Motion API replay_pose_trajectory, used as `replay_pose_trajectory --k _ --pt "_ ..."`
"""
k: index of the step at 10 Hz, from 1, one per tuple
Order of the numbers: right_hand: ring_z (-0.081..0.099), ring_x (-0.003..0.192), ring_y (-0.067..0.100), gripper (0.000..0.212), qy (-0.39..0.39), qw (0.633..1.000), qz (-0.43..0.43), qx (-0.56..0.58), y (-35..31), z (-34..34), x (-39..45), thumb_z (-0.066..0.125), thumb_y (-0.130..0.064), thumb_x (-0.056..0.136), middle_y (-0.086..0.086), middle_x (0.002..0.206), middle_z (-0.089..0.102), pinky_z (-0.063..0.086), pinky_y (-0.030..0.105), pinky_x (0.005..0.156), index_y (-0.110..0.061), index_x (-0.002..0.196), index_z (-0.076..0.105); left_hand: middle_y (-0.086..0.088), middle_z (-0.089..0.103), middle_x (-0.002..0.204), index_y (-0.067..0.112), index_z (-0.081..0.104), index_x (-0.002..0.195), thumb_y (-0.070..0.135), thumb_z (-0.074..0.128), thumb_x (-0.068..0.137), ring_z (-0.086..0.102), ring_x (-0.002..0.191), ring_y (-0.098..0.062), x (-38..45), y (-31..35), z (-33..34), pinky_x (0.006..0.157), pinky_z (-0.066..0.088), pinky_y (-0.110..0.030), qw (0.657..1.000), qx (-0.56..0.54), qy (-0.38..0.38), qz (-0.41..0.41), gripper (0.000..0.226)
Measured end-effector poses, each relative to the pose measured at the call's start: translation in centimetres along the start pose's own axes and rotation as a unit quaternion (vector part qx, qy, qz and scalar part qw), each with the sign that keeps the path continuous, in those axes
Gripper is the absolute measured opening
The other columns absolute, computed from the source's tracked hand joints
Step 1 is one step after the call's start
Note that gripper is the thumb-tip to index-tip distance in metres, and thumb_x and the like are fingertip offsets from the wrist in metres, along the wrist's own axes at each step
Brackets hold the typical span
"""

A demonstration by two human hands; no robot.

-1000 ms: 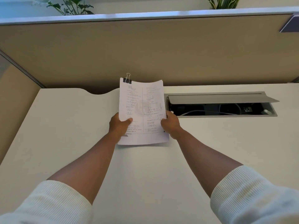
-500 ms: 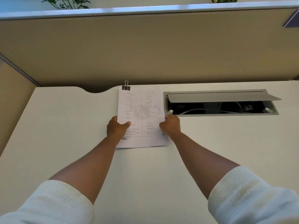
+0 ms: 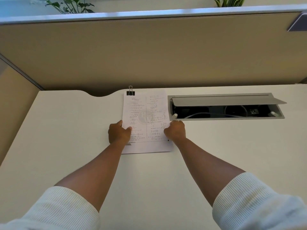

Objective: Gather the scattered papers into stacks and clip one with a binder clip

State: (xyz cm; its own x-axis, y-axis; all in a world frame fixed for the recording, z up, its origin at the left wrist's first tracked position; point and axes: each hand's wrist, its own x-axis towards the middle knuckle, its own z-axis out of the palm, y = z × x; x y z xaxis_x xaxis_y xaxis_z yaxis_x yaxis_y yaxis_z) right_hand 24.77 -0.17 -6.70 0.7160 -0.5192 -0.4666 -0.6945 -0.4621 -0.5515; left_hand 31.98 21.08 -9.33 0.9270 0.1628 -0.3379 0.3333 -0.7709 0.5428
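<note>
A stack of printed white papers [image 3: 146,113] lies flat near the back of the white desk [image 3: 66,130]. A black binder clip [image 3: 130,92] with silver wire handles grips the stack's top left corner. My left hand [image 3: 118,132] holds the stack's left edge, thumb on top of the page. My right hand [image 3: 176,130] holds the right edge with curled fingers. Both forearms reach forward from cream ribbed sleeves.
An open grey cable tray [image 3: 226,107] with its lid raised sits in the desk just right of the papers, with cables inside. A tan partition wall [image 3: 149,55] stands behind the desk and along the left side. Plant leaves [image 3: 69,5] show above the partition.
The clipped stack was held tilted up off the desk; both hands have lowered it and it now lies flat on the desk, slightly farther back.
</note>
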Motion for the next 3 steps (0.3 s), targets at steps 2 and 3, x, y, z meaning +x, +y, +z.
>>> replay_pose_trajectory --k 2,3 --pt "0.057 0.108 0.031 0.032 0.002 1.0 0.009 0.016 0.0 -0.3 -0.3 0.055 -0.015 0.082 0.015 0.12 0.053 0.045 0.028 0.072 0.001 0.11 0.061 -0.013 0.051 0.134 0.013 0.049 0.139 0.05 0.065 0.085 0.05 0.125 -0.032 -2.0 2.4 -1.6 0.096 0.052 -0.046 0.997 0.074 0.005 -0.016 0.068" --pt "0.053 0.114 0.03 0.048 0.021 1.0 -0.013 0.008 -0.1 -1.1 -0.9 0.056 -0.018 0.085 0.016 0.125 0.052 0.045 0.028 0.077 0.0 0.129 0.052 -0.013 0.048 0.143 0.012 0.045 0.144 0.045 0.059 0.093 0.045 0.132 -0.032 -3.3 3.9 -2.2 0.1 0.048 -0.047 0.997 0.071 0.014 0.018 0.063"
